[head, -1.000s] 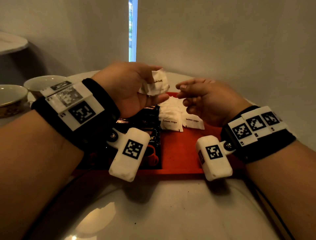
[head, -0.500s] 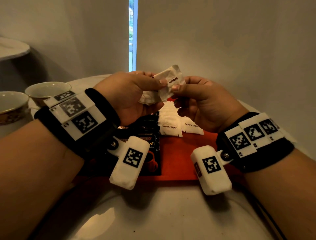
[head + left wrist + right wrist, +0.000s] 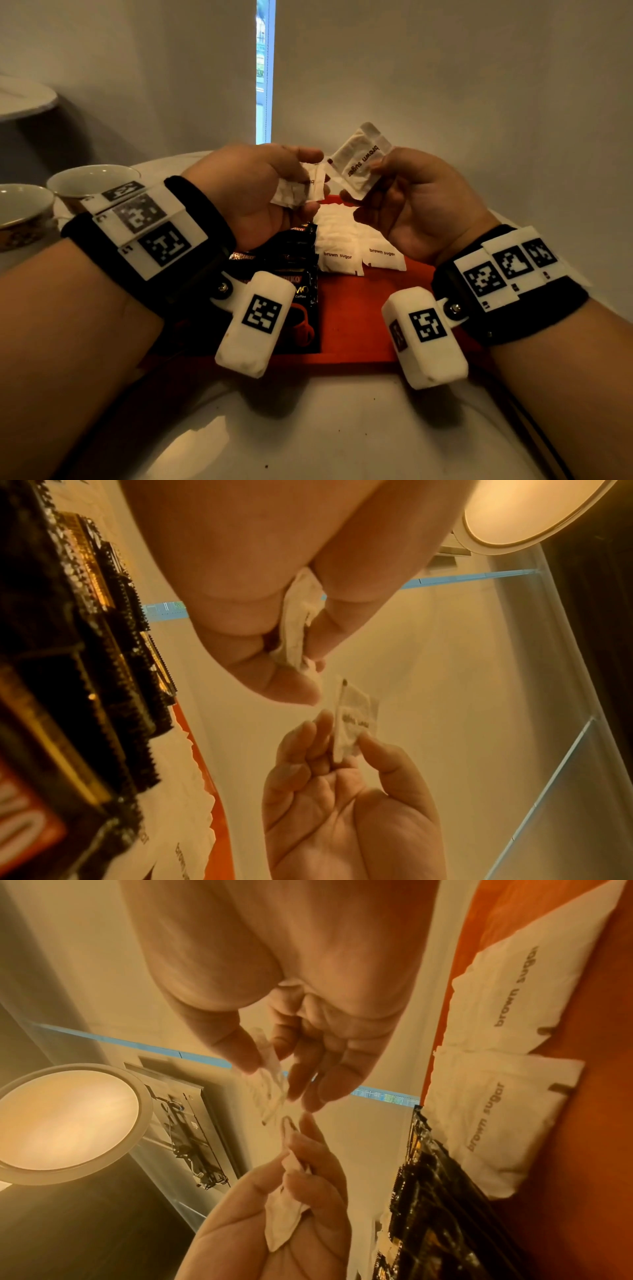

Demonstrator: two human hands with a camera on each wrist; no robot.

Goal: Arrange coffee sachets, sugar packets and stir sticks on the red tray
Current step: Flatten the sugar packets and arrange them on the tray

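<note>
Above the far edge of the red tray [image 3: 352, 308], my left hand [image 3: 313, 181] grips a small bunch of white sugar packets [image 3: 298, 190]. My right hand [image 3: 368, 181] pinches a single brown sugar packet [image 3: 361, 161] between thumb and fingers, tilted up and just apart from the bunch. In the left wrist view that single packet [image 3: 356, 723] stands clear of the bunch [image 3: 298, 620]. Two brown sugar packets [image 3: 337, 246] [image 3: 382, 253] lie side by side on the tray, with black coffee sachets [image 3: 294, 260] fanned out to their left. No stir sticks show.
Two cups [image 3: 92, 178] [image 3: 20, 205] stand at the left on the white round table [image 3: 308, 428]. A wall rises close behind the tray. Another white tabletop [image 3: 24, 99] sits at the far left. Bare red tray surface lies in front of the sugar packets.
My right hand reached the left hand's bunch, took one brown sugar packet and drew it off to the right. Both hands rose a little.
</note>
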